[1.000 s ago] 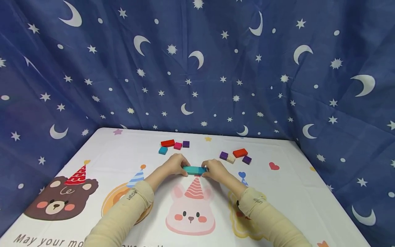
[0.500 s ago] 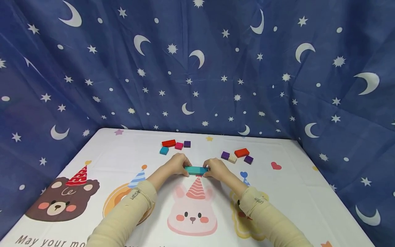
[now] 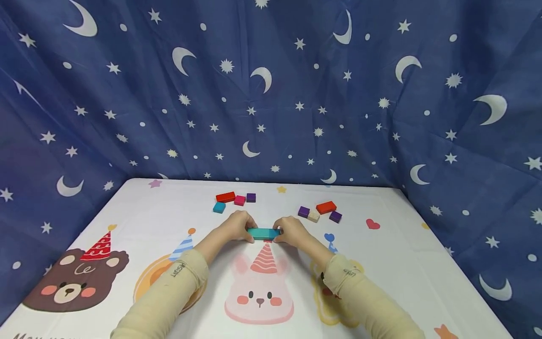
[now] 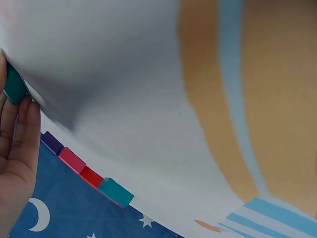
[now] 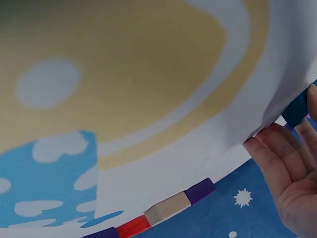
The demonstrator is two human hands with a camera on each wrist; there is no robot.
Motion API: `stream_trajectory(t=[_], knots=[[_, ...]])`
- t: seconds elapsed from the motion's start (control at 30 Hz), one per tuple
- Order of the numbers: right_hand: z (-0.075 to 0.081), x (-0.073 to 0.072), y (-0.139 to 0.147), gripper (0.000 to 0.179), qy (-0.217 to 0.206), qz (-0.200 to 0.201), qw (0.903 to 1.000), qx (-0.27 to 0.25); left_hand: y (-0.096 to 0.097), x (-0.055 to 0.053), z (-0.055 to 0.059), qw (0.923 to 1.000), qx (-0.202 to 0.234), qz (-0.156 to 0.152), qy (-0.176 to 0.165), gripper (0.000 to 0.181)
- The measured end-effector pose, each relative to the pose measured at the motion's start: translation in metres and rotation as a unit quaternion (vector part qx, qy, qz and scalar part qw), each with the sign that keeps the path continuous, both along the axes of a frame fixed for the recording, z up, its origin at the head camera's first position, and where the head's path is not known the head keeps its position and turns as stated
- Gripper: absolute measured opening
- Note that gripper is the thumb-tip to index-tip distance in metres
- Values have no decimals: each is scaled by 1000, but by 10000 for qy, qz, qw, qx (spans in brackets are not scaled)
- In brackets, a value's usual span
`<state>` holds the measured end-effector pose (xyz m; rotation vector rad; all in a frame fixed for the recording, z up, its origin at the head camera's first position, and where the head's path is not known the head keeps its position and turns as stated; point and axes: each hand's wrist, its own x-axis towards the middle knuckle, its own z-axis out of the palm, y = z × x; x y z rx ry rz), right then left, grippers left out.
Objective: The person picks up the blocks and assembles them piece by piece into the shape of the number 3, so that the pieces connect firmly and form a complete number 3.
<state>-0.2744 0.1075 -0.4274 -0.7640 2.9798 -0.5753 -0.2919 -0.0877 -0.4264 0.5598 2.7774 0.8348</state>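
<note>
A long teal block [image 3: 259, 234] lies crosswise on the tablecloth above the pink rabbit print. At its right end sits a darker blue-teal block [image 3: 274, 234], in line with it and seemingly touching. My left hand [image 3: 238, 226] pinches the teal block's left end between thumb and fingers. The darker block's right end is pinched by my right hand [image 3: 291, 230]. Each wrist view shows only part of its hand: the left one with a green-teal block end [image 4: 15, 88], the right one with a dark teal end [image 5: 296, 110]. Fingers partly hide both ends.
Back left of my hands lie a red block [image 3: 226, 197], a pink block [image 3: 239, 200], a purple block [image 3: 251, 197] and a teal block [image 3: 219, 207]. Back right are a red block [image 3: 326, 207], a beige block [image 3: 314, 216] and two purple ones. A starry curtain [image 3: 271, 103] hangs behind.
The head view has shifted slightly, so the whole scene sits a little further left. Both hands keep their pinch on the two blocks, with no clear movement over the cloth.
</note>
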Motion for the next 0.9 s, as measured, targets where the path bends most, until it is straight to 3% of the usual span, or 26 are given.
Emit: stream_trajectory(t=[0.43,0.9], knots=[[6,-3,0,29,-192,-171,9997,29,2,-4,0,9999,42,-105,30,31],[1,-5,1,44,-179,56,9998,79,-4,-1,-4,9996,98,-157,195,31]])
